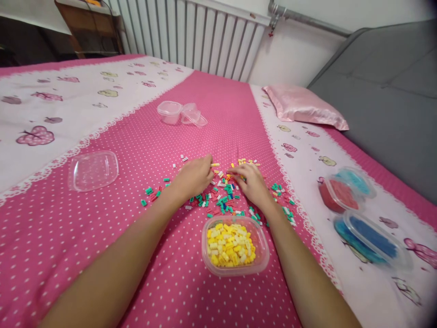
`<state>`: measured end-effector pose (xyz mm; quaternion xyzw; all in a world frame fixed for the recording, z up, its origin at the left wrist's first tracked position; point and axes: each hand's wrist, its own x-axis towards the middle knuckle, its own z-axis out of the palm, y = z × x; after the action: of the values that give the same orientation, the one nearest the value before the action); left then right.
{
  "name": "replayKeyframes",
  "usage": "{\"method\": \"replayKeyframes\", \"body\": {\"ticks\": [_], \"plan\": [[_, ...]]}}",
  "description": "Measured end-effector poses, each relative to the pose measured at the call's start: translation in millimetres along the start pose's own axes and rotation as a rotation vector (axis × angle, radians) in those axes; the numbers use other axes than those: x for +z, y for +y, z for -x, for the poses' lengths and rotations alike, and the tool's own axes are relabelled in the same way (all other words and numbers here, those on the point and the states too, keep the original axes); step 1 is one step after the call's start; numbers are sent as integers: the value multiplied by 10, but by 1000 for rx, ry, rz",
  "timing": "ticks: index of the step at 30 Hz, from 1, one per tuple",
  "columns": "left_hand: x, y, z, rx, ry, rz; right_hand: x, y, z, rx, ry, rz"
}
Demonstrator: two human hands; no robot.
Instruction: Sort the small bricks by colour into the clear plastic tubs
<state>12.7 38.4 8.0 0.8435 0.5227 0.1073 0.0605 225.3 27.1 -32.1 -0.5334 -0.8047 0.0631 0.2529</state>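
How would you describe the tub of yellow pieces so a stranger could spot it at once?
Start with the bedspread's pink polka-dot strip and find the small pieces scattered around the left hand and right hand. Just nearer the camera sits a clear tub. Its yellow and pale-yellow contents set it apart from the red tub and blue tub at right.

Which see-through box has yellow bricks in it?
The clear, rounded plastic box of small yellow bricks at bottom centre; the filled clear boxes on the right show red, blue or turquoise instead.
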Motion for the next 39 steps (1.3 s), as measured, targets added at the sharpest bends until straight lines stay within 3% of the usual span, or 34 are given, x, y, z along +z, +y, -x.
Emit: {"method": "replayKeyframes", "body": {"ticks": [5, 14, 21, 31, 39], "plan": [[65, 42, -25, 44, -22, -9, 67, -26, -23, -36, -61, 34], [80, 29, -46, 117, -26, 14, 32, 58, -44, 123, 101, -289], [78, 33, -40, 211, -56, 93, 26, -20, -64, 207, 131, -883], [97, 23, -21, 277, -78, 20, -25, -136, -61, 166, 162, -757], [89, 72, -11, 249, -91, -31, -39, -166, -50, 139, 212, -688]]}}
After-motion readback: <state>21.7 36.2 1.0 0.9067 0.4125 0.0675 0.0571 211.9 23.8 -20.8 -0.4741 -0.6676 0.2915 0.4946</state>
